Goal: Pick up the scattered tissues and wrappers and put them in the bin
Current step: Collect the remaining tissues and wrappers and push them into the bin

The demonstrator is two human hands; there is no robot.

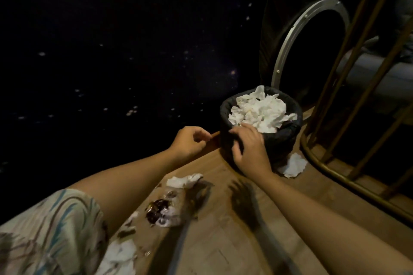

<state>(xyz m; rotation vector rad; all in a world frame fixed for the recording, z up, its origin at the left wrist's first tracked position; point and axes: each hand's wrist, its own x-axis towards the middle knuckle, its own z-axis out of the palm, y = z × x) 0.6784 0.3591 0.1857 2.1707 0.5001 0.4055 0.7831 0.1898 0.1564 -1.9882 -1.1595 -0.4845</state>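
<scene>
My right hand (250,147) rests on the near rim of the bin (281,138). The fingers are spread and a little bent, the fingertips touch the black liner and the lowest tissue of the pile, and the thumb lies on the outside of the wall. It grasps nothing that I can see. My left hand (190,139) is just beside the bin, on its left, above the edge of the wooden floor (223,212). Its fingers are curled toward the palm; whether something small is pinched between them I cannot tell, because the palm is turned away.

The bin is full above the rim with white crumpled tissues (261,110). One more tissue (293,165) lies on the floor, touching the foot of the bin on its right side. Nearer to me a twisted tissue (184,181) lies between my two forearms, and below it there is a clear wrapper with a dark brown part (164,211). More white tissue (120,254) lies at the bottom, partly hidden by my patterned sleeve (51,227).

The left half of the view is very dark, with only pale spots. Behind the bin stands a metal ring (288,35), and on the right brass-coloured bars (348,56), cut off by the frame.
</scene>
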